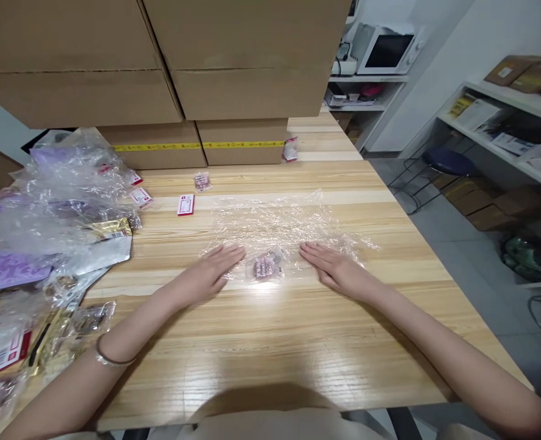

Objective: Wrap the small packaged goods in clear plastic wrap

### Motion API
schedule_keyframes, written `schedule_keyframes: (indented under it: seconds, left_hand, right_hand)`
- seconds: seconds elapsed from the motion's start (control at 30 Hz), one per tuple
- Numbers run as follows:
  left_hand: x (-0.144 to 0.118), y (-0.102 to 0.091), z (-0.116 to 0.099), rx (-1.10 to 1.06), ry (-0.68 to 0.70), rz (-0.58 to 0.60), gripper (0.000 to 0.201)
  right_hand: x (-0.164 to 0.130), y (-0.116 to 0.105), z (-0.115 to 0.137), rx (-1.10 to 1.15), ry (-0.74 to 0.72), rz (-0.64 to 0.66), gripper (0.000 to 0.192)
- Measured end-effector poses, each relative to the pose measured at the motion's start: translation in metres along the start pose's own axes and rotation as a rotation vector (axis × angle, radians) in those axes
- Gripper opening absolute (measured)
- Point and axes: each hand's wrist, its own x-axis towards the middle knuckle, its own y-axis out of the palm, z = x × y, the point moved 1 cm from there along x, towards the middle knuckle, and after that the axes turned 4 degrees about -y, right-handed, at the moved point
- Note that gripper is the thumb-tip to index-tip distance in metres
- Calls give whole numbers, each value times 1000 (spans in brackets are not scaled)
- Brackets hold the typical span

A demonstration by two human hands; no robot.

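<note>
A sheet of clear crinkled plastic [275, 220] lies spread over the wooden table. Near its front edge sits a small packet with a purplish print [265, 267]; I cannot tell whether it is on the plastic or under it. My left hand [218, 266] rests flat on the plastic's left side, fingers stretched out. On the right side my right hand [330, 266] lies flat in the same way, fingers extended toward the packet. Neither hand touches the packet, which is between them.
Cardboard boxes [247, 140] are stacked along the table's back edge. A heap of clear and purple plastic bags [73, 189] covers the left side. A red and white card [185, 205] and another small packet [202, 181] lie behind my left hand. A stool [449, 162] stands beyond the table.
</note>
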Motion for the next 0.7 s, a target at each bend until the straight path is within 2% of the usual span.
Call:
schedule_keyframes:
  seconds: [0.1, 0.23, 0.33, 0.43, 0.5, 0.57, 0.7]
  left_hand:
    - [-24, -14, 21, -91, -54, -13, 50]
    - [-47, -21, 36, -404, -186, -49, 40]
    - [-51, -19, 35, -565, -358, -169, 47]
    - [-44, -16, 32, -591, -513, -325, 56]
    - [-36, -17, 32, -554, -537, -377, 56]
    - [-29, -19, 34, -490, -508, -378, 56]
    - [-19, -18, 38, -235, -462, -309, 53]
  right_hand:
    - [-13, -14, -9, 133, 85, -19, 46]
    - [-22, -31, -17, 403, 293, -12, 38]
    - [-19, -36, -20, 550, 441, -105, 40]
    - [-9, -33, -24, 620, 611, -264, 46]
    - [-2, -31, -27, 608, 697, -358, 49]
    - [4, -30, -32, 528, 738, -405, 50]
    - [12, -29, -37, 130, 755, -311, 42]
